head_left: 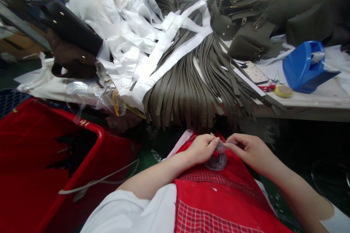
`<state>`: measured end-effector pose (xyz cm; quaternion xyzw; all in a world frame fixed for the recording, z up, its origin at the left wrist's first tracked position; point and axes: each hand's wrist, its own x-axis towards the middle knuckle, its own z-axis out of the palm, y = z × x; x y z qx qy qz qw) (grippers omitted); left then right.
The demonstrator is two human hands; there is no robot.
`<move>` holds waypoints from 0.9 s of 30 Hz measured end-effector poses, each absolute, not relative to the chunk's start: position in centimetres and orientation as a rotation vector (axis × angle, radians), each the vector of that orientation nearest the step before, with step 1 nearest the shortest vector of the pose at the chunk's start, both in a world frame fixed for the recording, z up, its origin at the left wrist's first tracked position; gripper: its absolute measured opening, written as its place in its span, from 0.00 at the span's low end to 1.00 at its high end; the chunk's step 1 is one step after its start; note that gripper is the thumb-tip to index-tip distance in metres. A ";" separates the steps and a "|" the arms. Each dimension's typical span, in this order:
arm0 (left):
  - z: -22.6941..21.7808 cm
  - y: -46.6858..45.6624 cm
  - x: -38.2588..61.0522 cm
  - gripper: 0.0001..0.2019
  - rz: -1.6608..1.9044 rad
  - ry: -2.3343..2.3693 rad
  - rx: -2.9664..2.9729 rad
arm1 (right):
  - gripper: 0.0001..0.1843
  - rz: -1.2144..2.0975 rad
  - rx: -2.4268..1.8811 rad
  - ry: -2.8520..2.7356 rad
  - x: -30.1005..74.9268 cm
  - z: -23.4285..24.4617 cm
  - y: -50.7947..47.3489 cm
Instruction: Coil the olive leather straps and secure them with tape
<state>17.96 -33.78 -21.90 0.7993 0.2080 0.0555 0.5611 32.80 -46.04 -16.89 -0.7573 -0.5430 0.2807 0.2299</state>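
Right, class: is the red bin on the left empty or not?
Not empty: dark pieces show inside the red bin. How full, I cannot tell.

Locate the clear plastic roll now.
In the head view, the clear plastic roll is low, right of centre, over the red apron, just below the left hand.

- Straps [188, 91] spread over the middle of the table [306, 113], ends hanging past its front edge.
- Wrapping [120, 47] is heaped left of the straps, partly across them.
- Bags [254, 32] sit to the right, behind a container [300, 71].
- A bin [95, 133] stands at left, below the tabletop.
- 2 hands, left [202, 147] and right [248, 149], are before the straps, plastic [217, 162] between them.
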 end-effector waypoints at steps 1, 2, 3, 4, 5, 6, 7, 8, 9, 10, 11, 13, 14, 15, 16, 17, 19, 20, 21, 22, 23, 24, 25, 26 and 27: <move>-21.7 -33.8 17.9 0.21 0.139 0.454 1.918 | 0.15 0.819 -2.034 -1.426 33.1 -17.2 -45.8; -21.6 -33.8 17.9 0.21 0.143 0.418 1.956 | 0.16 0.848 -1.994 -1.371 33.3 -17.5 -45.6; -21.4 -33.9 17.8 0.20 0.145 0.388 1.993 | 0.16 0.866 -1.961 -1.321 33.4 -18.0 -45.4; -21.3 -34.0 17.8 0.19 0.144 0.368 2.025 | 0.16 0.888 -1.929 -1.272 33.5 -18.5 -45.2; -21.3 -34.1 17.8 0.18 0.143 0.362 2.047 | 0.17 0.919 -1.898 -1.213 33.6 -19.0 -45.0; -21.2 -34.2 17.8 0.18 0.142 0.366 2.062 | 0.18 0.966 -1.872 -1.125 33.6 -19.6 -44.8; -21.2 -34.3 17.8 0.18 0.140 0.376 2.072 | 0.21 1.022 -1.851 -1.017 33.6 -20.3 -44.6; -21.2 -34.4 17.8 0.18 0.133 0.379 2.082 | 0.25 1.081 -1.835 -0.902 33.6 -20.9 -44.5; -21.1 -34.5 17.7 0.18 0.128 0.377 2.095 | 0.29 1.142 -1.817 -0.798 33.5 -21.5 -44.4; -21.0 -34.5 17.6 0.18 0.127 0.370 2.108 | 0.32 1.197 -1.797 -0.721 33.4 -22.1 -44.3; -20.9 -34.6 17.5 0.18 0.131 0.354 2.116 | 0.33 1.240 -1.776 -0.679 33.3 -22.5 -44.2; -20.7 -34.7 17.2 0.18 0.151 0.313 2.106 | 0.31 1.277 -1.738 -0.686 32.9 -23.0 -44.1; -20.5 -34.7 17.1 0.18 0.166 0.300 2.092 | 0.29 1.274 -1.721 -0.696 32.7 -23.1 -44.1; -20.4 -34.6 17.0 0.18 0.182 0.302 2.081 | 0.27 1.263 -1.710 -0.703 32.5 -23.0 -44.2; -20.3 -34.6 16.9 0.18 0.198 0.327 2.077 | 0.26 1.247 -1.702 -0.703 32.3 -22.8 -44.2; -20.3 -34.5 16.9 0.18 0.208 0.371 2.081 | 0.24 1.220 -1.701 -0.710 32.2 -22.6 -44.3; -20.3 -34.3 17.0 0.18 0.193 0.459 2.090 | 0.20 1.124 -1.743 -0.784 32.0 -21.9 -44.6; -20.3 -34.1 17.1 0.18 0.165 0.482 2.083 | 0.19 1.062 -1.779 -0.850 32.0 -21.6 -44.8; -20.4 -34.1 17.2 0.18 0.129 0.490 2.065 | 0.18 0.998 -1.818 -0.923 32.1 -21.3 -45.0; -20.5 -34.0 17.4 0.18 0.093 0.491 2.038 | 0.18 0.946 -1.852 -0.998 32.1 -20.9 -45.2; -20.6 -34.0 17.5 0.18 0.065 0.493 2.006 | 0.19 0.916 -1.875 -1.066 32.3 -20.6 -45.4; -20.6 -34.1 17.7 0.18 0.050 0.508 1.972 | 0.20 0.916 -1.880 -1.119 32.5 -20.2 -45.6; -20.7 -34.3 17.8 0.17 0.047 0.535 1.940 | 0.20 0.938 -1.865 -1.165 32.7 -19.8 -45.8; -20.7 -34.5 17.9 0.16 0.055 0.569 1.911 | 0.20 0.975 -1.833 -1.205 32.9 -19.5 -45.9; -20.7 -34.7 18.0 0.14 0.070 0.604 1.881 | 0.20 1.017 -1.790 -1.235 33.2 -19.1 -46.1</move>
